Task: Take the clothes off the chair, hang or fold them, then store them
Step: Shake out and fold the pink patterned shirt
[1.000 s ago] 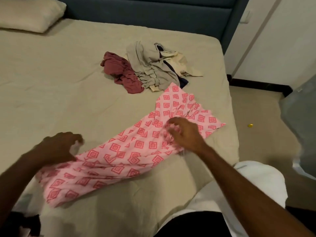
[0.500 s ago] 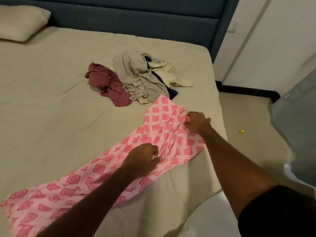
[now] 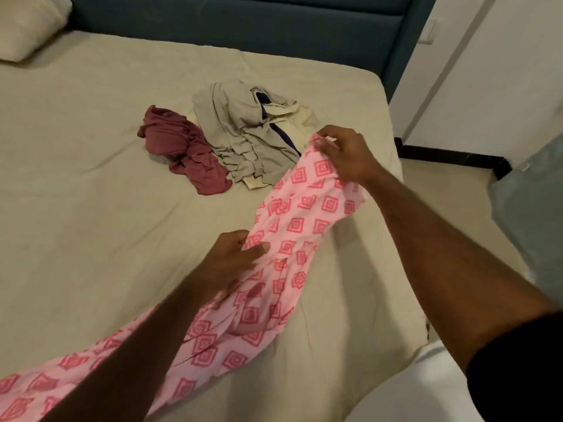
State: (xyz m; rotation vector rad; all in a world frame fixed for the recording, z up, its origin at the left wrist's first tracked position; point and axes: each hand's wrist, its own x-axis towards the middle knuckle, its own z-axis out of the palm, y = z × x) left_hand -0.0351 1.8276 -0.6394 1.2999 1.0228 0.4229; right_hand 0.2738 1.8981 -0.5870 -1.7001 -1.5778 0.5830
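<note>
A long pink garment with a red square pattern (image 3: pixel 307 217) stretches diagonally across the beige bed (image 3: pixel 91 208). My right hand (image 3: pixel 344 153) pinches its far end and holds it raised off the sheet. My left hand (image 3: pixel 231 263) grips the garment around its middle, bunching the cloth. The near end trails toward the lower left corner, under my left forearm. Behind the pink garment lies a maroon garment (image 3: pixel 185 147), crumpled, next to a heap of grey and cream clothes (image 3: pixel 243 138) with a dark piece among them.
A pillow (image 3: pixel 27 22) sits at the bed's far left, before the dark blue headboard (image 3: pixel 243 22). Right of the bed are tiled floor (image 3: pixel 451 202), a white wall with black skirting, and a grey object (image 3: pixel 530 202) at the right edge.
My right hand has lifted the far end of the pink garment off the bed. My left hand, which moved from the near end to the middle, now clasps the cloth there.
</note>
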